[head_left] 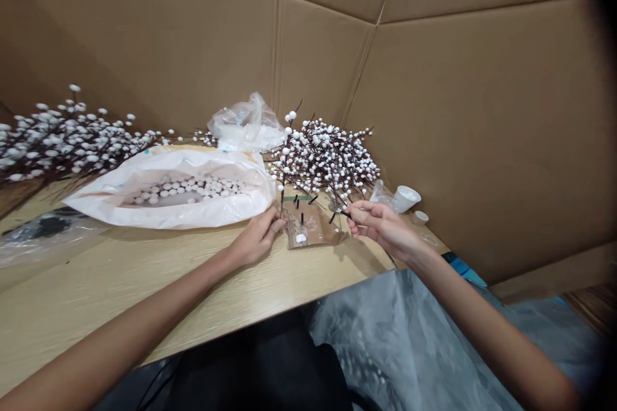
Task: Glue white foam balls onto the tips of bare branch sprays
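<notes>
At the left edge of a cardboard piece [315,241] on the bench [193,295], holding a white-berry twig [283,173] upright between closed left fingers [272,223], and at the right edge pinching a black stick [344,212], pointing leftward toward that twig, between closed right fingers [364,214].

Desk [193,302]: pale wood grain, I see
Left: open white bag [202,219]
Back: left berry heap [67,144], right berry heap [332,157]
Middle: cardboard piece [318,236] (white-flecked, I notice)
Right: white cup [405,200]

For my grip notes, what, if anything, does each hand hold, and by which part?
Left hand: a white-berried branch, by its lower stem. Right hand: a small black stick, pinched at one end.
</notes>
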